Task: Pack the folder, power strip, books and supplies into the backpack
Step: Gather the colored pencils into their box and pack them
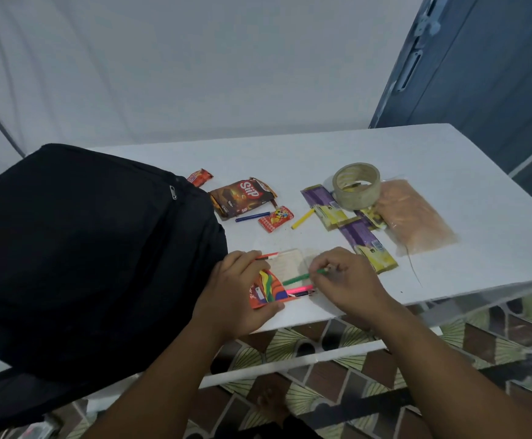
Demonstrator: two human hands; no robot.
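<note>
left hand [242,289] grips the crayon box [269,288] (open), right hand [347,280] pinches a green crayon [299,278]

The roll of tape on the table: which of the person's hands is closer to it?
Right. The right hand, pinching a green crayon, sits just in front of the tape roll; the left hand, holding the crayon box, is farther off beside the backpack.

Black backpack [84,248], white table [416,160], green crayon [302,277], pink crayon [299,289], purple-and-yellow packets [366,245].
</note>
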